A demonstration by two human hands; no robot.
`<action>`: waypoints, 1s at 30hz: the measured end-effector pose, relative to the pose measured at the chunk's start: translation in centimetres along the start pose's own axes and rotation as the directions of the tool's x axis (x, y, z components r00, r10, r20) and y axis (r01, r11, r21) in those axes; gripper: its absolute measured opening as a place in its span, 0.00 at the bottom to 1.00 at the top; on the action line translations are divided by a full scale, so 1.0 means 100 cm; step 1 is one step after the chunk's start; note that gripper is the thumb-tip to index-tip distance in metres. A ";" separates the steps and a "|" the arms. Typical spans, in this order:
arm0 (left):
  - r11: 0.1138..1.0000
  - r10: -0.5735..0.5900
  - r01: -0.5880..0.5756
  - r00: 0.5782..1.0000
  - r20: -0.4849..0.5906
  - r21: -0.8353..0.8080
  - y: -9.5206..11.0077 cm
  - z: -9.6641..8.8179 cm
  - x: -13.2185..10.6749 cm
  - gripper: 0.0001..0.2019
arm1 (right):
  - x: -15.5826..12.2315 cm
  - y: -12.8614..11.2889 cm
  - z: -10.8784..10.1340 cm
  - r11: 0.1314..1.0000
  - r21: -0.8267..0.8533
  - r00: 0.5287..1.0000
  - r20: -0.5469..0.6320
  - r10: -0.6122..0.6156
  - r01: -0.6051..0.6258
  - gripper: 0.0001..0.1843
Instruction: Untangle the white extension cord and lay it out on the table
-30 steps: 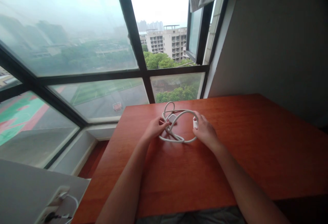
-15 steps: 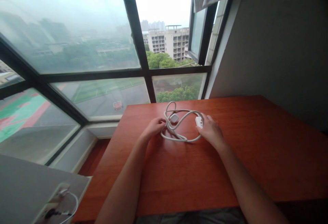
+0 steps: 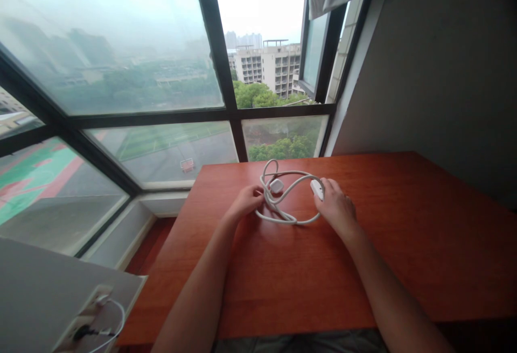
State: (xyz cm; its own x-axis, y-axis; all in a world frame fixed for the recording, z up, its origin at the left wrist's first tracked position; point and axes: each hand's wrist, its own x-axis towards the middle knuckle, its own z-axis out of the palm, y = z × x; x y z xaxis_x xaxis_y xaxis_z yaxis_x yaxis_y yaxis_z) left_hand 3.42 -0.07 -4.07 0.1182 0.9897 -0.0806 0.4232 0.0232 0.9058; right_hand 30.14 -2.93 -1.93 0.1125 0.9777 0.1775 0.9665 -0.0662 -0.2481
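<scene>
A white power cord [image 3: 287, 215] lies in loose loops on the reddish wooden table [image 3: 404, 245], near its far edge. One white plug [image 3: 277, 185] rests inside the loops. My left hand [image 3: 245, 202] is closed on the cord's left side. My right hand [image 3: 337, 207] is closed around the cord's other white end piece [image 3: 317, 188] at the right of the loops. Both forearms reach in from the near edge.
Large windows with dark frames [image 3: 226, 111] stand right behind the table. A grey wall [image 3: 436, 62] runs along the right. At the lower left a grey surface carries a wall socket [image 3: 86, 315] with a white cable plugged in.
My left hand has slid slightly off the inner plug to the cord's left loop. My right hand has shifted a little with the end piece. The view has drifted slightly.
</scene>
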 end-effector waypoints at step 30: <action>0.995 -0.068 0.067 0.998 -0.010 -0.072 0.017 0.004 -0.005 0.10 | -0.015 -0.048 -0.039 0.718 0.215 0.749 -0.220 -0.625 0.662 0.17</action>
State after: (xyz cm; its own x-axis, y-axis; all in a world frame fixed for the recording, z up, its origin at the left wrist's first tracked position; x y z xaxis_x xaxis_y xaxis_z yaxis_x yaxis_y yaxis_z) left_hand 4.42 -0.57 -2.69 0.0802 0.9872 -0.1377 0.3640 0.0996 0.9261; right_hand 26.27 -4.85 2.69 -0.4685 0.7300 0.4976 0.7188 0.6424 -0.2657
